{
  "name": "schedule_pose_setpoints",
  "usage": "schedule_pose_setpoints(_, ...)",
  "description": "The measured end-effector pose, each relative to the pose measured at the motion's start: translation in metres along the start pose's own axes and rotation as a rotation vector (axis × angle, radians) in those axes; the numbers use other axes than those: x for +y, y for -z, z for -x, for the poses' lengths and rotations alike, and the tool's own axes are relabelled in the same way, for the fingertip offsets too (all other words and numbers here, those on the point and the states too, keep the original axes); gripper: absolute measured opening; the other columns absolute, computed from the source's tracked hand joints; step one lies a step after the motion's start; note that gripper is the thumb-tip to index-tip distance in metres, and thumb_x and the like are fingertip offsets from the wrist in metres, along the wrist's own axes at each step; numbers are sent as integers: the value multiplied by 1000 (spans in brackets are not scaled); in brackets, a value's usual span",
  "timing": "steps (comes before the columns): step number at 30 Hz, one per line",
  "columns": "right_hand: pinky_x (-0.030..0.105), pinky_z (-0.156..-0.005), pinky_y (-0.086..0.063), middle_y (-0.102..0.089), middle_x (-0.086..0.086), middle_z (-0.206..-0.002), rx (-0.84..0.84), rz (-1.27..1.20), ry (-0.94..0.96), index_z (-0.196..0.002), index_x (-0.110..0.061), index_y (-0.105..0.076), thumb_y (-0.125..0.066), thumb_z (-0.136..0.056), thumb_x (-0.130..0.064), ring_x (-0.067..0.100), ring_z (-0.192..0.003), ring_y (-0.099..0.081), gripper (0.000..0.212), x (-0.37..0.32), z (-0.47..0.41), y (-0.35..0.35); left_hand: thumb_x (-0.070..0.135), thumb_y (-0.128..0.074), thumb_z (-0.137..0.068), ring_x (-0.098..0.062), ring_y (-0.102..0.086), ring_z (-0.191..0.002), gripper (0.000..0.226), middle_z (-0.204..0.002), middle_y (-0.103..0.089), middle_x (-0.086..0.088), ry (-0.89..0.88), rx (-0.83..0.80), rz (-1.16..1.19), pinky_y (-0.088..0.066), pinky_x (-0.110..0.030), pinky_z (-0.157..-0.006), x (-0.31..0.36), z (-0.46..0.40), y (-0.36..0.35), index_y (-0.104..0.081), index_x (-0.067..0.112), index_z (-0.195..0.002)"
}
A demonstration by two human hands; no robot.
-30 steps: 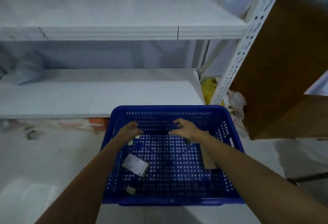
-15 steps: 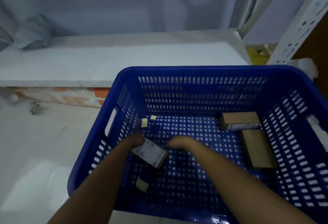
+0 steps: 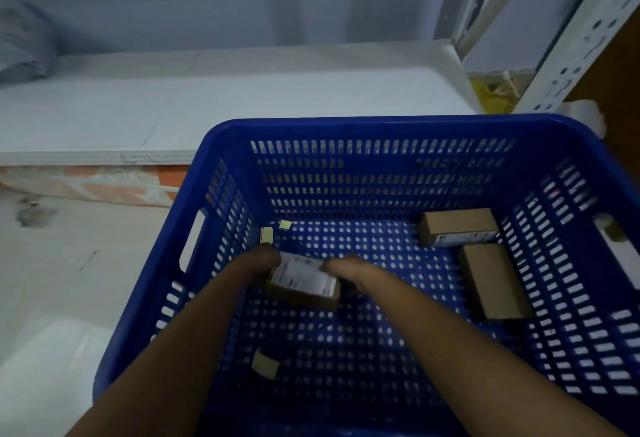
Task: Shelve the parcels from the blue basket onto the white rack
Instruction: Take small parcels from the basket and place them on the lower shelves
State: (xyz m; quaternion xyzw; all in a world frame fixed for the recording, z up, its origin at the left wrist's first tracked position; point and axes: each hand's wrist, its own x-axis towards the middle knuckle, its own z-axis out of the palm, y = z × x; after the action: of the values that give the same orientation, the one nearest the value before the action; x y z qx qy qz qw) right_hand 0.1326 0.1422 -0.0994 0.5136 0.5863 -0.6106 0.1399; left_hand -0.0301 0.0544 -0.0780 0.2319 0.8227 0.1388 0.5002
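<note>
The step in hand looks like picking up the first parcel: the left hand point(image 3: 261, 261) and right hand point(image 3: 346, 268) hold a small labelled box point(image 3: 303, 280) by its two ends, low inside the blue basket point(image 3: 381, 128). Next it likely needs a lift over the rim onto the white rack point(image 3: 242, 90) behind. The box is brown cardboard with a white label on top. Two more boxes point(image 3: 491, 280) lie at the basket's right.

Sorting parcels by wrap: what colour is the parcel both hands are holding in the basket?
Brown cardboard with a white printed label on top, parcel; seen in the head view.
</note>
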Motion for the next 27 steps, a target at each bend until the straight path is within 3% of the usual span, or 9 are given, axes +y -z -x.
schedule_pose_setpoints(3,38,-82,-46,-51,11,-136,107,-61,74,-134,-7,-50,-65,-91,-35,27,-108,-54,54,-6,5,40,0,-39,-90,-26,-46,-84,9,-94,-45,-16,-39,34,126,-41,-37,-73,23,6,6,-46,5,-93)
schedule_pose_setpoints(7,44,-82,-54,-59,11,-109,99,-179,124,-91,-15,-60,-74,-84,-35,27,-97,-58,26,-28,39,91,4,-46,-90,-24,-45,-77,7,-89,-45,-12,-57,48,265,-41,-33,-65,66,32,16,-50,4,-94)
schedule_pose_setpoints(9,45,-86,-55,-58,8,-110,132,-184,151,-96,-16,-60,-78,-78,-36,26,-100,-59,32,-46,75,118,6,-46,-91,-19,-36,-62,7,-77,-35,-7,-86,31,303,-34,-32,-58,97,59,26,-43,8,-85)
schedule_pose_setpoints(11,45,-87,-56,-53,5,-119,186,-190,179,-119,-19,-57,-79,-76,-36,26,-105,-56,51,-72,120,145,8,-46,-93,-17,-27,-57,13,-76,-30,-6,-128,16,324,-28,-32,-56,131,94,41,-39,11,-82)
schedule_pose_setpoints(13,40,-77,-56,-51,2,-119,219,-225,215,-133,-21,-49,-81,-75,-35,23,-102,-55,68,-105,172,172,11,-48,-93,-16,-32,-59,8,-82,-40,-6,-166,23,334,-30,-30,-55,170,141,64,-46,11,-85)
schedule_pose_setpoints(15,42,-82,-56,-51,3,-118,199,-276,249,-136,-21,-47,-81,-75,-33,23,-102,-55,71,-141,225,196,15,-51,-91,-19,-41,-68,9,-95,-50,-7,-208,27,337,-36,-31,-59,206,191,92,-55,10,-97)
schedule_pose_setpoints(18,46,-93,-54,-50,5,-122,176,-340,305,-136,-22,-46,-81,-77,-28,24,-106,-55,69,-194,303,225,16,-58,-87,-23,-53,-82,24,-107,-59,-8,-267,26,343,-40,-28,-60,259,268,140,-62,8,-109)
schedule_pose_setpoints(22,40,-83,-59,-51,6,-121,139,-418,341,-134,-25,-43,-80,-78,-26,26,-109,-58,67,-260,417,257,18,-65,-83,-22,-66,-102,31,-115,-64,-4,-302,32,341,-48,-21,-55,324,373,200,-61,18,-113)
schedule_pose_setpoints(27,30,-63,-55,-59,10,-107,143,-408,335,-104,-10,-58,-84,-71,-28,25,-95,-62,46,-335,561,301,17,-68,-81,-17,-72,-83,18,-101,-68,-4,-285,-60,207,-52,-20,-54,402,511,268,-60,15,-96)
